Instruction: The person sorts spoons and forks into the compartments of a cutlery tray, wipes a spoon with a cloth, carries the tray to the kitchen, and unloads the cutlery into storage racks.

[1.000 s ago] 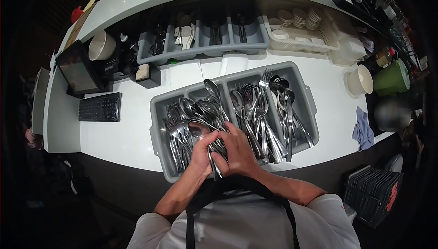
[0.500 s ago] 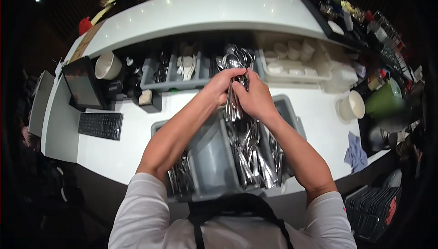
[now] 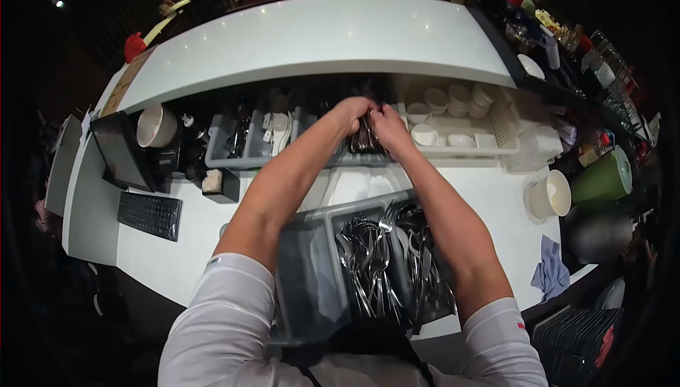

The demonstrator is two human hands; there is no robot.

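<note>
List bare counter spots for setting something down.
Free: white counter between right forearm and blue cloth; also between keyboard and the counter's front edge; plus the raised ledge's top. Crowded: below that ledge, where left hand and right hand are over the rear tray, beside the cup basket.

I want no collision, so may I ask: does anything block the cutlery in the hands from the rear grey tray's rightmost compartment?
Nothing visible does: the cutlery, between left hand and right hand, is at that compartment of the rear grey tray. Its shadowed back is unclear.
</note>
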